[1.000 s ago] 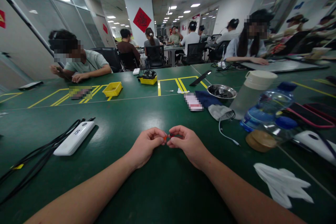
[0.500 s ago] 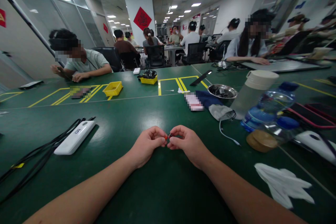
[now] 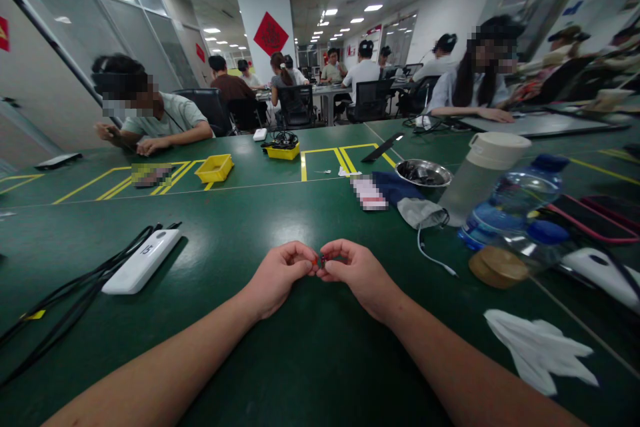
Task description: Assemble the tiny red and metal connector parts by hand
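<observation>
My left hand (image 3: 283, 275) is closed in a pinch on a small orange-red piece (image 3: 315, 261), too small to identify. Opposite it, my right hand (image 3: 354, 271) pinches a small dark red piece (image 3: 323, 259), whose kind I cannot make out either. The fingertips of both hands come close together over the green table (image 3: 315, 360). Whether the two pieces touch is not clear, as the fingers partly cover them.
To the left lie a white power bank (image 3: 144, 261) and black cables (image 3: 95, 280). On the right are a metal bowl (image 3: 440, 177), a grey pouch (image 3: 420, 212), a tall cup (image 3: 473, 183), bottles (image 3: 515, 197) and a white tissue (image 3: 543, 353). Yellow trays (image 3: 214, 169) stand farther back.
My hands have barely moved. The dark red piece in my right fingertips shows a little more and looks more upright.
</observation>
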Demonstrator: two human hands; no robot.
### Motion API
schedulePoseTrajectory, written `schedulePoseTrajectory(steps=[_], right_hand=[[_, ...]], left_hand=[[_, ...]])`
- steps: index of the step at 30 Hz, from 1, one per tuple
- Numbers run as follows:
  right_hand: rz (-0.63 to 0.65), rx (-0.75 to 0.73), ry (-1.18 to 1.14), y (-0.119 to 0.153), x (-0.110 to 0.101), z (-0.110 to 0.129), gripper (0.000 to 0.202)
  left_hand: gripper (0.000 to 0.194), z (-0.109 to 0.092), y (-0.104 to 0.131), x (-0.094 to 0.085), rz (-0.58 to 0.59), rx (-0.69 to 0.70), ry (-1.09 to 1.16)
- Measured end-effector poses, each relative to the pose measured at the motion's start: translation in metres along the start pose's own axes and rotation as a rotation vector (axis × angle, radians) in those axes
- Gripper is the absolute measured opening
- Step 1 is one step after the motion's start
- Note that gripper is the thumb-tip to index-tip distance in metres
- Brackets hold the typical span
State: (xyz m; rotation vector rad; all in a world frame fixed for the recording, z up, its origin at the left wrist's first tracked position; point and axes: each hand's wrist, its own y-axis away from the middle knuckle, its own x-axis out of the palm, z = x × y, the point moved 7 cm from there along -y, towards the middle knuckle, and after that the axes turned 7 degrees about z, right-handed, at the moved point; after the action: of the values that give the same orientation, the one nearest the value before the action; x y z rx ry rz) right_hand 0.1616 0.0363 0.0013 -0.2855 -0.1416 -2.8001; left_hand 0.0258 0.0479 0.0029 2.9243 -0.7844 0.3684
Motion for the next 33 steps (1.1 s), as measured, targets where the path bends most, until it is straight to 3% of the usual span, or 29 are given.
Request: schedulePoseTrajectory(steps=[16,26,33], right_hand=[[0.052,-0.102,0.127,-0.001,0.0,0.002,0.017],[0.017,-0.076,0.069,0.0,-0.002,0.005,0.024],[-0.028,-0.098,0.071,-0.001,-0.005,0.005,0.014]], left_hand=[[0.014,-0.002,0.002,-0.002,0.016,0.053,-0.135],[0.014,-0.004,0.001,-0.004,-0.062,0.015,-0.065],[0.009,0.0,0.0,-0.009,-0.096,-0.033,0.036]])
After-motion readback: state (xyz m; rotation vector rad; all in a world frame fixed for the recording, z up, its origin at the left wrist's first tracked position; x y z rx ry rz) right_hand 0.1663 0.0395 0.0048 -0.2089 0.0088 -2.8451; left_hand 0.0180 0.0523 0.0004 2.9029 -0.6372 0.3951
